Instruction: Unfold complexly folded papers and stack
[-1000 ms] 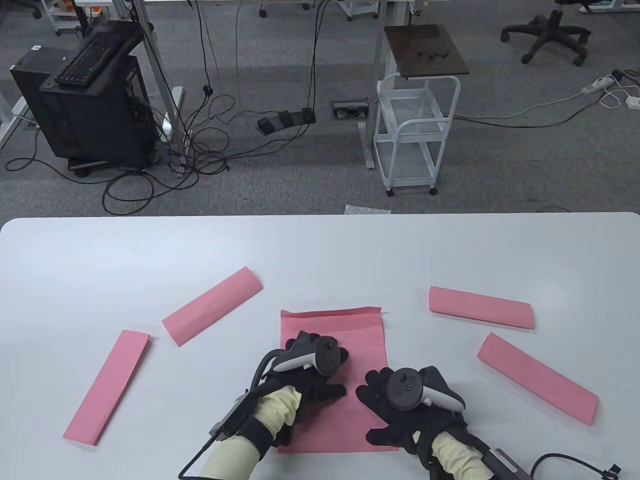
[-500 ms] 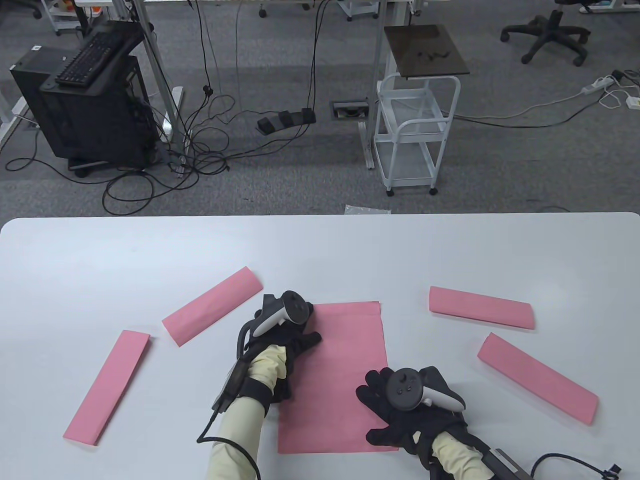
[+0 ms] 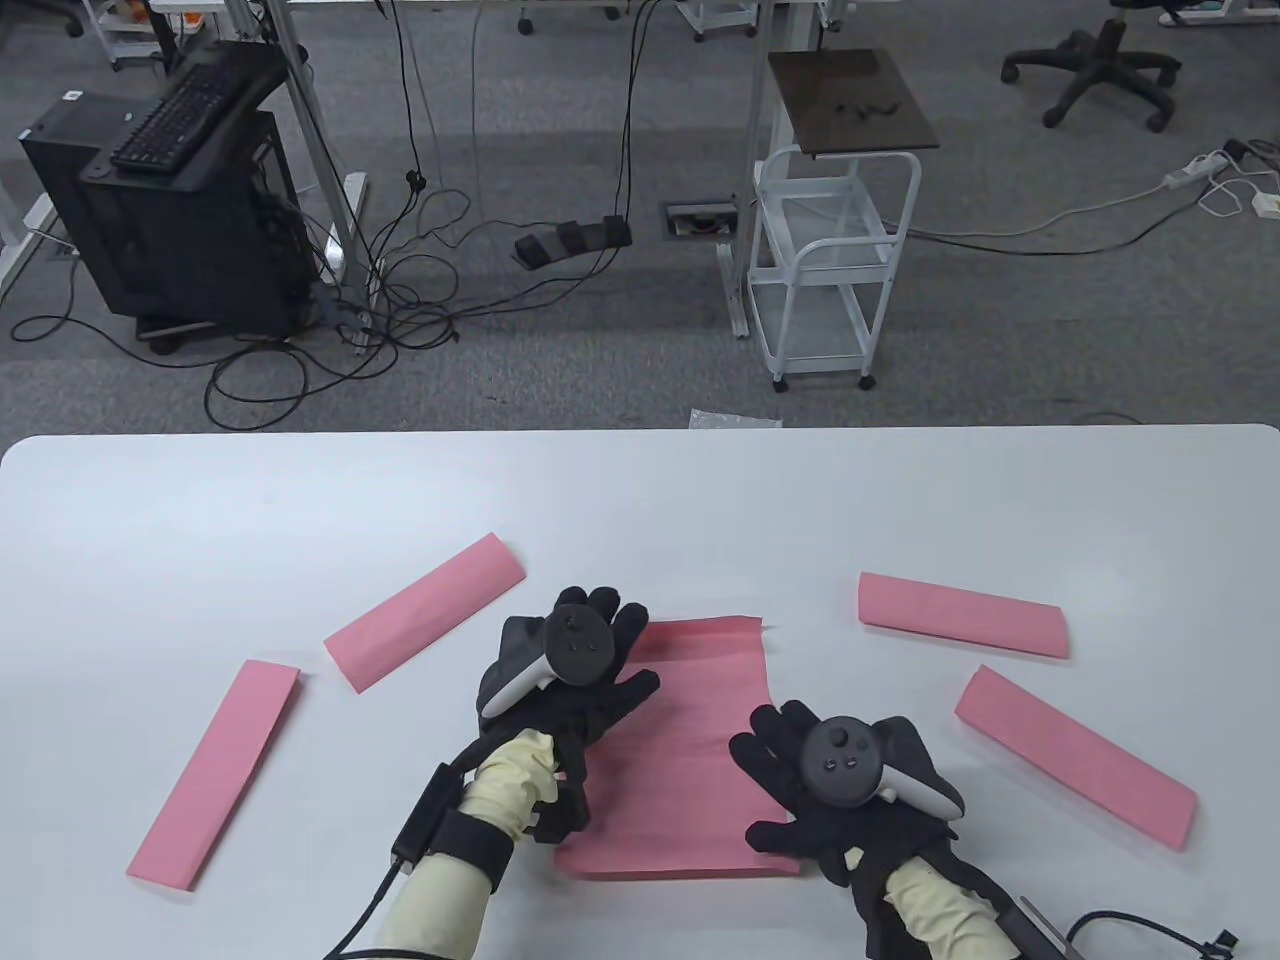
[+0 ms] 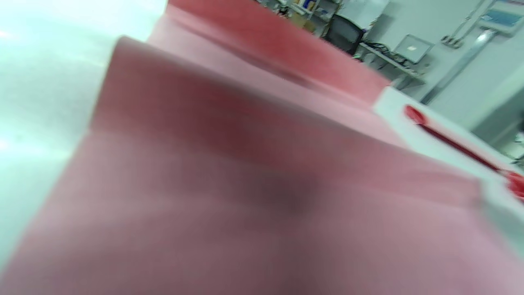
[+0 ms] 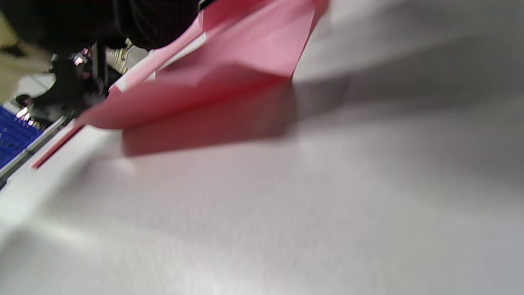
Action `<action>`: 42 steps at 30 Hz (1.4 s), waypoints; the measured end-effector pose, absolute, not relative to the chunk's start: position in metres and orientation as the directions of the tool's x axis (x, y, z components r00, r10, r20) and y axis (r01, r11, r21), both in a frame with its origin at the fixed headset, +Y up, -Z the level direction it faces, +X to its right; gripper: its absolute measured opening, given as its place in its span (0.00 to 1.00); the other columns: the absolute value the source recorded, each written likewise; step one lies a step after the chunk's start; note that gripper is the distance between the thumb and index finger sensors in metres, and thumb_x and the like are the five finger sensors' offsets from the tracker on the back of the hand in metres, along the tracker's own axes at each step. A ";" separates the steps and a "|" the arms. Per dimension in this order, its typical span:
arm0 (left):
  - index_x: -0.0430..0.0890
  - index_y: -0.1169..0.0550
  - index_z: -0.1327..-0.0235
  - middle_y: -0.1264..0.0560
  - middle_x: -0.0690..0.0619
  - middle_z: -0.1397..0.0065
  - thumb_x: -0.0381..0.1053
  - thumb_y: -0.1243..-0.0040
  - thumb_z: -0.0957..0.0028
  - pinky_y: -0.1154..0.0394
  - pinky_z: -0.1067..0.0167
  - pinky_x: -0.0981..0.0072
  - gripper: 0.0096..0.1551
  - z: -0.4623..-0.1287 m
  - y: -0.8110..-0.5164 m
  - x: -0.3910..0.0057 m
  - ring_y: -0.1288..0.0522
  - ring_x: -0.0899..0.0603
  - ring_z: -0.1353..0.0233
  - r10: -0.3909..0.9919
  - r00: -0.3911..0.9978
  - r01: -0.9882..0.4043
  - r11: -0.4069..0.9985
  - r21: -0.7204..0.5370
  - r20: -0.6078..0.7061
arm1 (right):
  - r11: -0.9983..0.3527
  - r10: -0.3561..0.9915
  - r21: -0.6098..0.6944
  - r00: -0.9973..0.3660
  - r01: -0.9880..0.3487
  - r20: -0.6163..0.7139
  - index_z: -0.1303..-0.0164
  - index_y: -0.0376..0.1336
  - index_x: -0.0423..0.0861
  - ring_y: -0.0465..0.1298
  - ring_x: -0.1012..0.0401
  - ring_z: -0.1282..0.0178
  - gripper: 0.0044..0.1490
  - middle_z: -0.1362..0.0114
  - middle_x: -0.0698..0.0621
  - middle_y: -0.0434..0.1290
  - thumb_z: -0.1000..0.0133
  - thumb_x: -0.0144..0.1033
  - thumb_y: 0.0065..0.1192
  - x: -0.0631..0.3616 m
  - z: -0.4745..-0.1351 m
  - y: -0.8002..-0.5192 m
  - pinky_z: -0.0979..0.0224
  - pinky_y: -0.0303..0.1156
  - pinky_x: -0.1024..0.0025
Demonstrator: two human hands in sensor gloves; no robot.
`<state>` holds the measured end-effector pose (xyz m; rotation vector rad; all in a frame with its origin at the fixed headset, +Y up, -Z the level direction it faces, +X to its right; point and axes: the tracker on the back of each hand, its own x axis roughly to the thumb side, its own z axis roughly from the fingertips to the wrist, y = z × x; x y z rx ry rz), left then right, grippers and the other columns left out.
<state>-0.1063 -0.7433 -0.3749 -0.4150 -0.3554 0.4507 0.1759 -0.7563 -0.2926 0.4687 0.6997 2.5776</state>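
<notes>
1. The unfolded pink sheet (image 3: 690, 760) lies on the white desk (image 3: 200, 520) at near centre, between the hands. The left hand (image 3: 565, 680) rests flat on its far-left part, fingers spread and straight, an open grip holding nothing. The right hand (image 3: 820, 790) lies the same way on its near-right edge.
2. Risk: the far edge of the sheet looks slightly raised and creased. If either palm lifts early, I judge the folds could spring back up; a sideways drag could skew or wrinkle it.
3. Risk: four folded pink strips wait, two at left (image 3: 425, 610) (image 3: 215, 775) and two at right (image 3: 960, 615) (image 3: 1075, 770). A sleeve or cable sweeping across could nudge them.
4. Hidden: the gloves cover the sheet's left edge and near-right corner, so remaining creases there cannot be judged.
5. The left wrist view is blurred pink paper; the right wrist view shows a lifted corner, soft-focused.
</notes>
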 end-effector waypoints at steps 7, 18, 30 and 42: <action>0.60 0.62 0.21 0.76 0.59 0.19 0.67 0.59 0.40 0.79 0.31 0.39 0.43 -0.318 -0.728 -0.109 0.82 0.42 0.22 0.419 0.867 -0.305 0.874 -0.378 0.268 | -0.848 0.381 0.388 -0.924 -0.360 -0.025 0.21 0.35 0.64 0.24 0.60 0.17 0.49 0.13 0.60 0.30 0.45 0.52 0.58 0.251 -0.301 -0.734 0.23 0.17 0.52; 0.59 0.63 0.21 0.76 0.57 0.18 0.67 0.60 0.40 0.79 0.32 0.39 0.43 -0.262 -0.741 -0.112 0.83 0.41 0.22 0.430 0.871 -0.306 0.853 -0.422 0.238 | -0.858 0.161 0.362 -0.860 -0.364 -0.484 0.22 0.33 0.64 0.24 0.58 0.16 0.53 0.14 0.59 0.29 0.47 0.51 0.60 0.359 -0.313 -0.756 0.20 0.20 0.51; 0.59 0.63 0.21 0.75 0.57 0.18 0.66 0.60 0.40 0.80 0.32 0.39 0.43 -0.259 -0.744 -0.117 0.83 0.42 0.23 0.409 0.882 -0.304 0.873 -0.382 0.235 | -0.781 0.252 0.338 -0.761 -0.525 -0.598 0.21 0.36 0.59 0.30 0.52 0.16 0.51 0.13 0.52 0.32 0.46 0.49 0.60 0.388 -0.315 -0.783 0.19 0.27 0.49; 0.59 0.62 0.20 0.74 0.57 0.18 0.66 0.60 0.40 0.80 0.32 0.39 0.42 -0.259 -0.745 -0.115 0.83 0.42 0.23 0.426 0.869 -0.314 0.867 -0.387 0.250 | -0.872 0.333 0.194 -0.834 -0.450 -0.439 0.21 0.50 0.57 0.49 0.50 0.15 0.34 0.13 0.51 0.51 0.40 0.38 0.49 0.363 -0.317 -0.737 0.17 0.39 0.48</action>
